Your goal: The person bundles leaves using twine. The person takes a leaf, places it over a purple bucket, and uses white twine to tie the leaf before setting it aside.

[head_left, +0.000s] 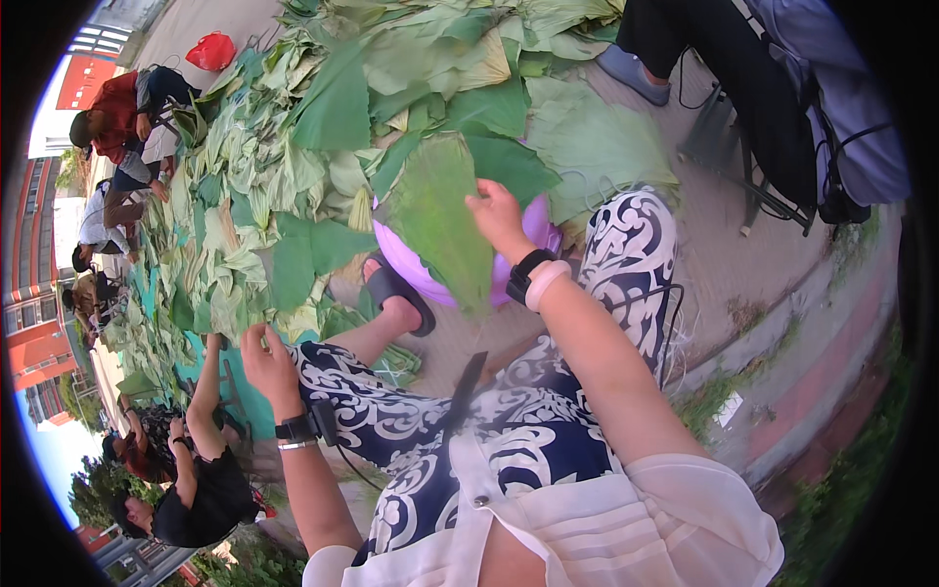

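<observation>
At the right edge of a large green leaf (435,220), the fingers and thumb of my right hand (501,217) are closed. The leaf hangs above a purple basin (403,266), its lower tip blurred. Other broad leaves lie around the basin's far rim. My left hand (269,367) is off to the left, by my knee and beside the leaf pile (264,166). Its fingers are loosely bent, and nothing shows in them. A narrow dark strip (468,386) lies over my patterned trousers; its kind is unclear.
Leaves cover the ground ahead and to the left. Several people sit along the left side; a co-worker's arm (205,396) reaches toward the leaves. Another person's legs (743,88) and a folding stool (734,157) stand at the far right. A red bag (210,51) lies far left.
</observation>
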Action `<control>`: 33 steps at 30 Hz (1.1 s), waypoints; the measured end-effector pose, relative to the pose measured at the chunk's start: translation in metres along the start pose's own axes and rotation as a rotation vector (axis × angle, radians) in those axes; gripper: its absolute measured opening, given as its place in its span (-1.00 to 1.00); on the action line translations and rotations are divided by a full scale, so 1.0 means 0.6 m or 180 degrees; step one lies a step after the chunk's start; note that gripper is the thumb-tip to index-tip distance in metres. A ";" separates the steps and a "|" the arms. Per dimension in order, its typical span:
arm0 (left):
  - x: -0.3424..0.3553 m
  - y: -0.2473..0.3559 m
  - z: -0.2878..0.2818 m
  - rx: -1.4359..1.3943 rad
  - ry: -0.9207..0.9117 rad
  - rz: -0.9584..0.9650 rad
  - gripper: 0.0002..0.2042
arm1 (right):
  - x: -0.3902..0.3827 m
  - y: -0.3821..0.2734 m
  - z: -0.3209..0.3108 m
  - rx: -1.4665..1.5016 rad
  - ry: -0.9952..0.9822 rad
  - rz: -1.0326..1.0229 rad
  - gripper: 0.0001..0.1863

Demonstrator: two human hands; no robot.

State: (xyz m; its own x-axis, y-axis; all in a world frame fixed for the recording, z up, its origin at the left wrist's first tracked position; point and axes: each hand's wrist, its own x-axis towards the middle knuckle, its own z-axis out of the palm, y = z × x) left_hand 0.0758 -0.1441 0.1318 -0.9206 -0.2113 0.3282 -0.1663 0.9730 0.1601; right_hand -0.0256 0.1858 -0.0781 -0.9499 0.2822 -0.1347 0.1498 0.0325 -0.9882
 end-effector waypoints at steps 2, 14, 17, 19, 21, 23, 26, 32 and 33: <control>0.000 -0.006 -0.003 0.0053 -0.0026 -0.0038 -0.87 | -0.017 -0.012 0.004 -0.0212 0.0109 0.0012 -0.64; 0.006 0.006 -0.001 0.0367 -0.0143 -0.0016 -0.85 | -0.024 0.010 -0.065 -0.0916 0.1088 0.1092 -0.69; 0.004 -0.002 -0.002 0.0417 -0.0114 0.0086 -0.84 | -0.018 0.004 -0.054 -0.0895 0.1327 0.1223 -0.68; 0.001 -0.009 -0.004 0.0453 -0.0122 0.0075 -0.83 | -0.012 0.007 -0.052 -0.0998 0.1518 0.1298 -0.68; 0.004 -0.002 -0.002 0.0443 -0.0138 0.0075 -0.83 | 0.004 0.044 -0.056 -0.0858 0.1703 0.0857 -0.65; 0.009 0.010 0.005 0.0423 -0.0172 0.0079 -0.83 | 0.019 0.074 -0.055 -0.0493 0.1659 0.0907 -0.66; 0.006 0.005 0.000 0.0473 -0.0179 0.0021 -0.82 | 0.012 0.055 -0.041 -0.0285 0.1437 0.0682 -0.70; 0.005 0.004 0.001 0.0496 -0.0231 -0.0090 -0.79 | -0.016 -0.011 -0.013 -0.0515 0.1115 -0.0129 -0.77; 0.005 0.004 0.001 0.0507 -0.0243 -0.0088 -0.79 | -0.021 -0.017 -0.008 -0.0556 0.0909 -0.0236 -0.77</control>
State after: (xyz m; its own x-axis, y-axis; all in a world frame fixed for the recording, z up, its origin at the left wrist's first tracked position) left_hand 0.0724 -0.1421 0.1325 -0.9380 -0.2365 0.2532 -0.2402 0.9706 0.0166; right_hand -0.0137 0.1866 -0.0660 -0.8483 0.5293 -0.0127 0.1515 0.2197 -0.9637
